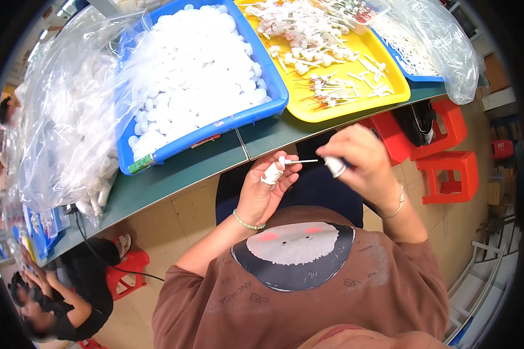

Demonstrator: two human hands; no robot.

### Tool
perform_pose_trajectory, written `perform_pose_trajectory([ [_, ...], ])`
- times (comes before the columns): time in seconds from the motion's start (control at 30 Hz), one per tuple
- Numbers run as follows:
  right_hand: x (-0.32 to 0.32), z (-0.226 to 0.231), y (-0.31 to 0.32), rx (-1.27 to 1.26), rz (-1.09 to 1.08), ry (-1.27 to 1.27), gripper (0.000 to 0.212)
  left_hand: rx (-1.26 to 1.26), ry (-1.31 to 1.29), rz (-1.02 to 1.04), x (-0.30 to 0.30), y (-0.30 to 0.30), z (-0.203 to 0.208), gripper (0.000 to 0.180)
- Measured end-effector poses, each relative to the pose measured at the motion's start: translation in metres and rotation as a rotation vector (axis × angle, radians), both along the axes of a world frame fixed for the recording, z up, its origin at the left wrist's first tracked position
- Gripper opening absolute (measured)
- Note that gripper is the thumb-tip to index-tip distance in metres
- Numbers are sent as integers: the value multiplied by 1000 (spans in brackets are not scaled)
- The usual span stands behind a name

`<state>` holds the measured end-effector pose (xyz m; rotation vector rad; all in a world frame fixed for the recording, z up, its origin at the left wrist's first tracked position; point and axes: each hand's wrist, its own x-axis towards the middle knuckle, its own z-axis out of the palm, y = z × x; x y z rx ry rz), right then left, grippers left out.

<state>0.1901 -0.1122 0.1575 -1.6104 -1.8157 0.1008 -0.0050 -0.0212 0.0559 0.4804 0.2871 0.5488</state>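
Note:
My left hand (pixel 262 189) is closed in a pinch on a small white plastic part with a thin stem (pixel 300 161), which points right toward my other hand. A white wrapping (pixel 271 174) covers one of its fingers. Just right of the stem's tip, my right hand (pixel 361 157) has its fingers bent together. At its fingertips shows a white, wrap-like piece (pixel 335 167); I cannot tell whether it is worn or held. Both hands are raised in front of the table edge. Beyond them, a yellow tray (pixel 332 112) carries many similar white stemmed parts, some with reddish strands.
A blue tray (pixel 215 126) full of white round plastic pieces stands on the green table (pixel 186 180). Clear plastic bags (pixel 70 116) bulge at the left, another (pixel 448 46) at the far right. Red stools (pixel 448 177) stand at right. A co-worker (pixel 70 291) sits lower left.

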Motion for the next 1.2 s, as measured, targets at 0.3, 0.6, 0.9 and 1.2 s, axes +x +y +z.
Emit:
perform_pose_trajectory([
  [0.3, -13, -24, -7, -76, -56, 277, 27, 25, 28, 40, -1, 0, -1, 30],
  [0.6, -16, -29, -3, 78, -23, 56, 28, 84, 106, 40, 3, 0, 1, 25],
  [0.9, -39, -56, 0, 7, -135, 686, 27, 100, 116, 39, 3, -2, 1, 26],
  [1.2, -16, -21, 18, 350, 33, 92, 23, 140, 69, -60, -1, -6, 1, 44],
])
